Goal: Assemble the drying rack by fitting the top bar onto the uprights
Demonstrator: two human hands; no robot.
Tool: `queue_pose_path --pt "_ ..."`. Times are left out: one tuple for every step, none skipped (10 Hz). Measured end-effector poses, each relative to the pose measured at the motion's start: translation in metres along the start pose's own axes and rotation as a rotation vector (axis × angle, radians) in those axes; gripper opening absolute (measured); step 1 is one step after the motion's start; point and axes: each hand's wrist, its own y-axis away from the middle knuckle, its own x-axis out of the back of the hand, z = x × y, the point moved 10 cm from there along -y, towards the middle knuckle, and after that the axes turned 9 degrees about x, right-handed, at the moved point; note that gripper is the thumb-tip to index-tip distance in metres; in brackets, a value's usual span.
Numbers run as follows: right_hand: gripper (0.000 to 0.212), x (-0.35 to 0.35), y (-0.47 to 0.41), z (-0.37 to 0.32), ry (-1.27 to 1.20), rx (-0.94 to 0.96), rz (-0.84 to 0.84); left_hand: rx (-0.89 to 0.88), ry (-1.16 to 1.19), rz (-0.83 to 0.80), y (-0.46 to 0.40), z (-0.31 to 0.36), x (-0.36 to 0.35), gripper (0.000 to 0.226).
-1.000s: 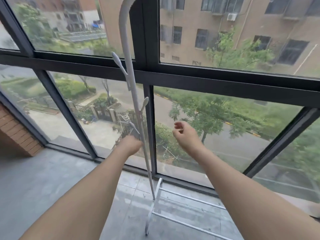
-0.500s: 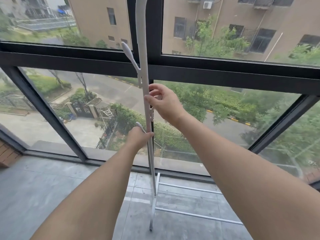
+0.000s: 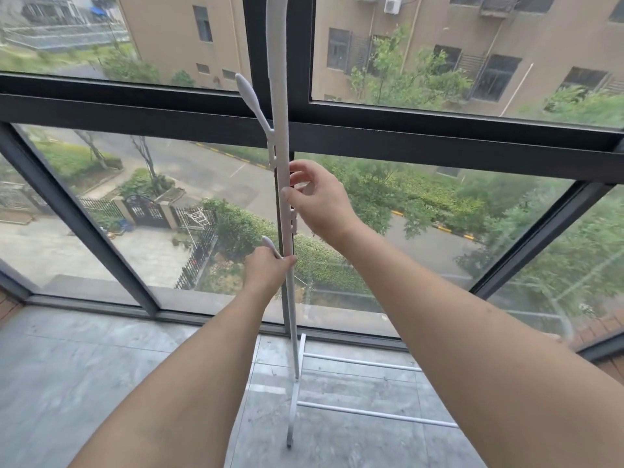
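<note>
A white upright point(image 3: 281, 96) of the drying rack stands in front of the window, rising past the top of the view. It carries a side hook point(image 3: 249, 92) high on its left and another hook tip by my lower hand. My left hand point(image 3: 267, 270) is wrapped around the upright at mid-height. My right hand point(image 3: 317, 201) sits higher, with thumb and fingers pinched on the upright beside a small white bracket point(image 3: 293, 220). The rack's white base point(image 3: 297, 393) rests on the floor with two rails point(image 3: 371, 413) running right. No top bar is visible.
A large black-framed window point(image 3: 439, 143) stands directly behind the upright, with a street, trees and buildings outside. Grey floor tiles point(image 3: 101, 373) spread to the left and below. A brick wall edge point(image 3: 6, 305) shows at the far left.
My right hand has come from open air onto the upright above my left hand. The view has shifted so the upright stands near the middle. My left hand keeps its grip.
</note>
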Motion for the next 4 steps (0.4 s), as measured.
queue_pose_path --pt "0.031 -0.002 0.003 -0.002 -0.003 0.003 -0.013 0.013 0.016 -0.042 -0.001 -0.002 -0.004 0.041" --pt "0.044 -0.001 0.01 0.0 0.031 -0.007 -0.026 0.031 0.0 -0.128 0.006 -0.003 -0.01 0.028" --pt "0.054 0.007 0.025 0.011 0.017 -0.07 -0.026 0.07 -0.012 -0.176 0.016 -0.005 -0.009 0.024" --pt "0.058 0.024 0.048 0.021 0.025 -0.145 0.018 0.082 -0.025 -0.153 0.027 -0.006 0.001 0.038"
